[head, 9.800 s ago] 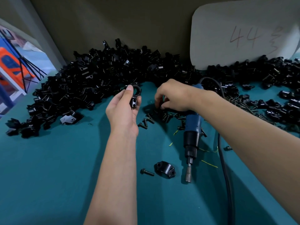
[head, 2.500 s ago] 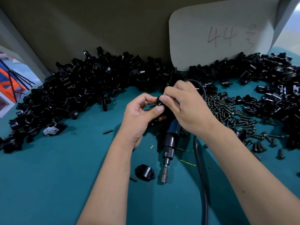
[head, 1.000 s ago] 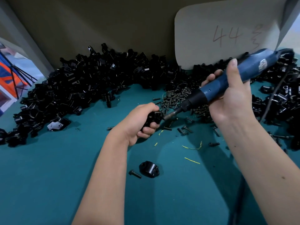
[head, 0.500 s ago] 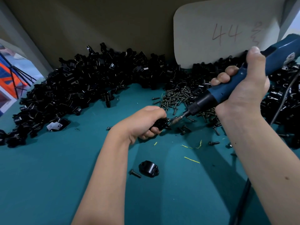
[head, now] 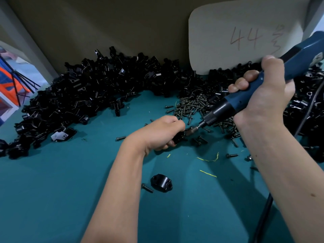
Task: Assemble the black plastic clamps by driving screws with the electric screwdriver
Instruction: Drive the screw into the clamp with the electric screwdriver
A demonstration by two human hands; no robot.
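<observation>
My left hand (head: 163, 132) is closed around a black plastic clamp (head: 178, 137), pressing it down on the teal table; most of the clamp is hidden by my fingers. My right hand (head: 259, 95) grips the blue electric screwdriver (head: 249, 95), tilted down to the left. Its bit (head: 194, 128) meets the clamp's right side. A loose clamp half (head: 161, 183) and one screw (head: 147, 188) lie near the front, between my forearms.
A big heap of black clamp parts (head: 84, 95) runs along the back and right. A pile of screws (head: 192, 106) lies behind the bit. A pale card marked 44 (head: 245, 35) leans on the back wall. The screwdriver's cable (head: 263, 218) trails down the right.
My right hand picked the screwdriver up off the table and brought its bit to the clamp. My left hand lowered the clamp to the table. In the last half second little has moved.
</observation>
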